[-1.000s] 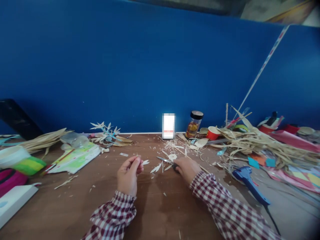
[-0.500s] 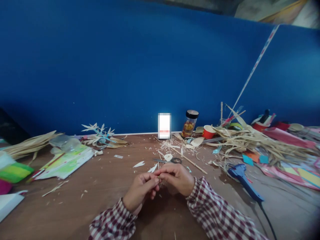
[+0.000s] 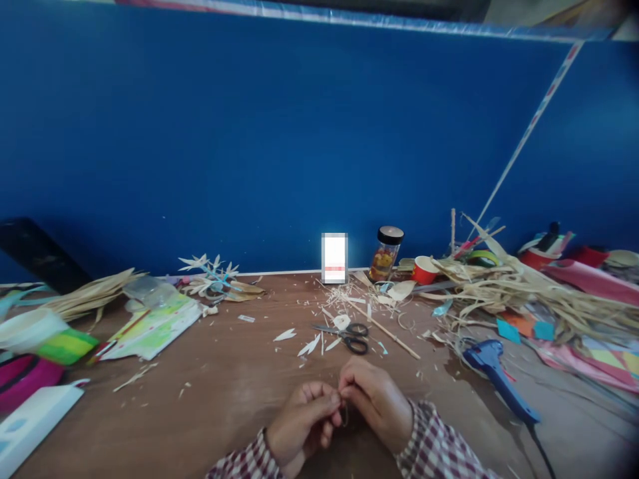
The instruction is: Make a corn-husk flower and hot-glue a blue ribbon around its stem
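Note:
My left hand (image 3: 304, 419) and my right hand (image 3: 378, 402) meet fingertip to fingertip low in the middle of the view. Both pinch a thin pale strand (image 3: 345, 418), which curves down in a small loop below the fingers; its ends are hidden. Just beyond the hands, a pair of dark-handled scissors (image 3: 355, 338) lies on the brown table (image 3: 200, 412). White leaf-shaped pieces (image 3: 309, 346) are scattered left of the scissors. A thin stick (image 3: 389, 329) lies to their right.
A blue glue gun (image 3: 502, 379) with its cord lies at right, near a heap of dried husk strips (image 3: 499, 286). A lidded jar (image 3: 386, 254) and a red paper cup (image 3: 425, 270) stand at the back. At left are a painted sheet (image 3: 154, 329) and a white power strip (image 3: 40, 422).
Both hands have drawn back toward me, still pinched together, and the strand's loop now shows. The scissors are uncovered. The whole view has also shifted slightly.

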{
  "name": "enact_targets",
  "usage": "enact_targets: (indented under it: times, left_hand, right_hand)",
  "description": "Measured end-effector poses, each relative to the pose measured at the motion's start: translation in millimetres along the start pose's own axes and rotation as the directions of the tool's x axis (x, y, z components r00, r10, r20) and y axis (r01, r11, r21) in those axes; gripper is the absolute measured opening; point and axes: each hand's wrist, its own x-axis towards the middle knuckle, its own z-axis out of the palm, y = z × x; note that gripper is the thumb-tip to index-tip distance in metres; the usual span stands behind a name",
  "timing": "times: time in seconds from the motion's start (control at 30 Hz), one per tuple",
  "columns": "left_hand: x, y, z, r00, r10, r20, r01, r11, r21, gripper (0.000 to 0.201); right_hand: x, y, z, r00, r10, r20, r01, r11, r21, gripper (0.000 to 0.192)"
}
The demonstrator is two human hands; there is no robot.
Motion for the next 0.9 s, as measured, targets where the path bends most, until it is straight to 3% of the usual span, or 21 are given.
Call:
enact_targets:
  times: [0.17,0.33,0.53,0.63,0.73,0.9]
  left_hand:
    - [-11,-4,0.6,0.986,0.12,-0.118,-0.079,0.949,0.305,0.031]
    - [-23,2,0.0,0.966,0.21,-0.154,-0.09,0.825,0.558,0.029]
    - [-17,23,4.3,0.953,0.27,-0.133,-0.087,0.67,0.737,0.028]
    - [-2,33,11.1,0.963,0.226,-0.145,-0.054,0.692,0.719,0.026]
    - [15,35,14.3,0.958,0.169,-0.231,0.021,0.764,0.645,0.025]
    - [24,30,10.3,0.926,0.078,-0.37,0.121,0.865,0.486,0.026]
  right_hand:
    - [-2,0,13,0.994,0.11,0.028,-0.107,0.991,-0.074,0.012]
    - [-3,6,21,0.98,0.197,-0.035,-0.194,0.978,0.076,0.013]
    - [-3,17,15,0.909,0.384,-0.163,-0.346,0.913,0.218,0.018]
    - [-2,23,12,0.872,0.426,-0.241,-0.377,0.899,0.222,0.017]
    - [-1,30,10,0.844,0.448,-0.294,-0.394,0.891,0.226,0.016]
    - [-1,36,8,0.838,0.455,-0.302,-0.399,0.888,0.229,0.017]
